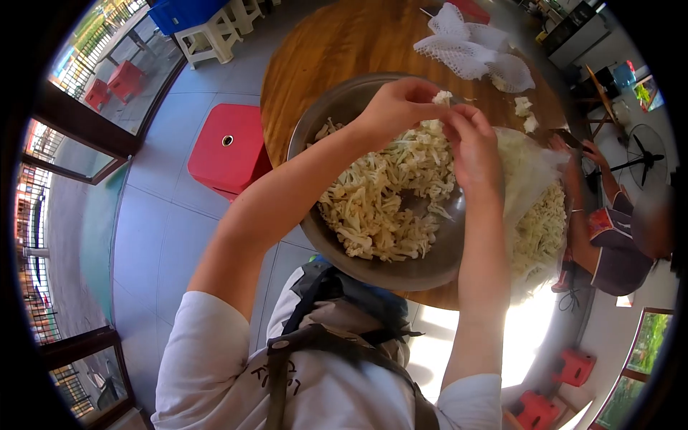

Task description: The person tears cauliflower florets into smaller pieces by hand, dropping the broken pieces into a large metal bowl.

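Observation:
Over a wide metal bowl (451, 247), my two hands meet at a small cauliflower floret (443, 98). My left hand (403, 109) is closed in a pinch on the floret. Fingers bent, my right hand (474, 147) also closes on its lower side, and its fingertips partly hide the piece. Many broken cauliflower pieces (387, 193) fill much of the bowl beneath. Right of the bowl, a see-through plastic bag (512, 193) holds more cauliflower pieces (541, 229).
The bowl rests near the edge of a round wooden table (322, 43). White foam netting (466, 46) and loose florets (525, 107) lie at its far side. A red stool (226, 147) stands at left. Another person (609, 236) works at right, hands near the bag.

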{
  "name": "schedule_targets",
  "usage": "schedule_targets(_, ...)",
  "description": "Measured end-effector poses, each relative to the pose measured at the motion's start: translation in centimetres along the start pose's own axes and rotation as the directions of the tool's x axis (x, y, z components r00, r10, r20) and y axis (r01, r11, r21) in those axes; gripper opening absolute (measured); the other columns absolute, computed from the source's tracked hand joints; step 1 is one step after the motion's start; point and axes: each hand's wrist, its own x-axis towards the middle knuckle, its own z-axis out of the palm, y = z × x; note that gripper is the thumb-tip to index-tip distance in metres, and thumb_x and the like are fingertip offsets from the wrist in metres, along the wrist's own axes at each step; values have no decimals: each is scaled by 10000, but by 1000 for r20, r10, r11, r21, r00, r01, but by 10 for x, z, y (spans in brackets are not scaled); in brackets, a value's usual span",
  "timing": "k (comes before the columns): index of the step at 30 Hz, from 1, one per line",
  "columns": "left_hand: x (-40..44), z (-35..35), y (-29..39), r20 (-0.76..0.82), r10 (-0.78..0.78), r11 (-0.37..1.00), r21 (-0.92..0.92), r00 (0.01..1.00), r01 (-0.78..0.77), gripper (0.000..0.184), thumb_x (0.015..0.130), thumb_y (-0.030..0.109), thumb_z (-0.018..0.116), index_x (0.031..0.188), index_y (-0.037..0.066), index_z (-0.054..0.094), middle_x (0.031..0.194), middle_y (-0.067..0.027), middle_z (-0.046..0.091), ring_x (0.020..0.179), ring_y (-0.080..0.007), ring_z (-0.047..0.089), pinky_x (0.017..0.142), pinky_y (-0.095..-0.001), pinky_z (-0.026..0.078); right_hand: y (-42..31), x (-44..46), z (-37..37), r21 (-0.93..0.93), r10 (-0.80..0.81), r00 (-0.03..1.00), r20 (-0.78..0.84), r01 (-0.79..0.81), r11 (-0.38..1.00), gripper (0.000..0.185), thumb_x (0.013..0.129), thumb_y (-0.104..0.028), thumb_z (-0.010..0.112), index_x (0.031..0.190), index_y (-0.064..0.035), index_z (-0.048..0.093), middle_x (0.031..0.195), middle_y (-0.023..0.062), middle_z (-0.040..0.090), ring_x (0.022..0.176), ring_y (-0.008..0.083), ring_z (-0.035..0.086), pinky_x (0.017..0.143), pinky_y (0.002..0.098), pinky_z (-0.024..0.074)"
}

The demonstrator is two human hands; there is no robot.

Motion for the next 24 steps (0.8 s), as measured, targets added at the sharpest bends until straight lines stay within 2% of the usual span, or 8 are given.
schedule_targets(1, -1, 2, -2, -17, 49, 999, 23, 999, -49, 216, 808, 100, 623, 992, 3, 564, 837, -19, 580, 671, -55, 485, 567, -189, 373, -1, -1, 1, -14, 10, 1000, 10, -10, 1000, 107, 795, -69, 627, 875, -28, 570, 832, 25, 590, 787, 99, 550, 709, 214, 420)
schedule_targets(4, 0, 1, 1, -96, 37, 999, -12, 995, -38, 245, 807, 96, 623, 1018, -7, 553, 840, -30, 592, 669, -53, 488, 554, -191, 371, -2, -6, 3, -29, 25, 997, 69, -23, 999, 96, 801, -75, 620, 878, -35, 579, 835, 16, 592, 786, 94, 547, 709, 219, 419)
schedule_targets(9, 2, -6, 0, -10, 3, 998, -62, 1000, -3, 318, 791, 88, 641, 1071, -8, 524, 811, -38, 607, 631, -62, 494, 519, -192, 362, -1, -4, 4, -74, -8, 999, 45, 11, 997, 99, 807, -79, 612, 888, -33, 577, 827, 16, 593, 769, 87, 546, 692, 221, 418)
schedule_targets(12, 2, -6, 0, -22, 24, 1000, -15, 999, -24, 337, 780, 84, 654, 1076, -11, 522, 830, -52, 610, 644, -68, 509, 521, -194, 368, 1, -3, 4, -59, -27, 998, 61, 30, 998, 131, 807, -85, 615, 914, -23, 574, 819, 18, 592, 753, 82, 545, 677, 219, 416)
schedule_targets(15, 4, -7, -3, -27, 78, 997, 9, 997, -77, 362, 778, 87, 659, 1090, -17, 508, 851, -62, 611, 670, -75, 530, 531, -197, 384, -1, -4, 6, -220, -69, 995, 72, 83, 972, 171, 811, -94, 617, 952, -10, 569, 826, 23, 596, 756, 80, 550, 682, 217, 419)
schedule_targets(18, 2, -6, 1, -71, 46, 999, 9, 996, -45, 379, 776, 81, 660, 1103, -20, 496, 869, -69, 613, 692, -80, 546, 546, -197, 402, -2, -9, 14, -234, -89, 994, 70, 103, 967, 195, 818, -97, 608, 984, -3, 566, 834, 27, 602, 762, 83, 558, 685, 219, 429)
schedule_targets(21, 4, -8, -2, -49, 42, 999, 29, 998, -41, 399, 770, 90, 668, 1109, -19, 488, 875, -71, 617, 698, -82, 550, 556, -201, 414, -1, -9, 13, -247, -84, 994, 68, 98, 964, 215, 822, -98, 603, 1006, 4, 558, 845, 35, 612, 768, 91, 569, 687, 221, 439)
schedule_targets(24, 3, -5, -3, -54, 82, 990, 120, 995, -75, 396, 768, 104, 671, 1098, -23, 493, 878, -78, 618, 707, -90, 557, 577, -214, 433, 3, -5, 8, -277, -99, 993, 64, 113, 954, 212, 820, -107, 611, 994, 7, 570, 831, 35, 617, 758, 89, 570, 676, 220, 444)
